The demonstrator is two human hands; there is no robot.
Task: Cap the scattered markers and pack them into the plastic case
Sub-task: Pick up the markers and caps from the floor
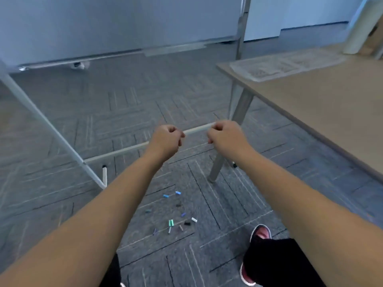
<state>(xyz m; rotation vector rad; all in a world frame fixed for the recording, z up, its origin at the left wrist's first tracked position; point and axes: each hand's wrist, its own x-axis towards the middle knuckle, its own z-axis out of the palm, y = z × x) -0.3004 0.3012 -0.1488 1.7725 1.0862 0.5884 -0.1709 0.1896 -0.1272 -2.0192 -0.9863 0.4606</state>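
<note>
Grey carpet (103, 112) holds scattered caps (170, 223) beside a table (323, 104).

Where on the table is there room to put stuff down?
The near part of the table is bare, from its front edge back to the clear plastic sheet at the far end. The carpet is crowded where the small caps lie scattered, beside the table leg.

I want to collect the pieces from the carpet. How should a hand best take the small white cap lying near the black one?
Probably pinch the white cap across its short round body, coming from above: it lies flat on the carpet, slightly apart from the black cap.
</note>
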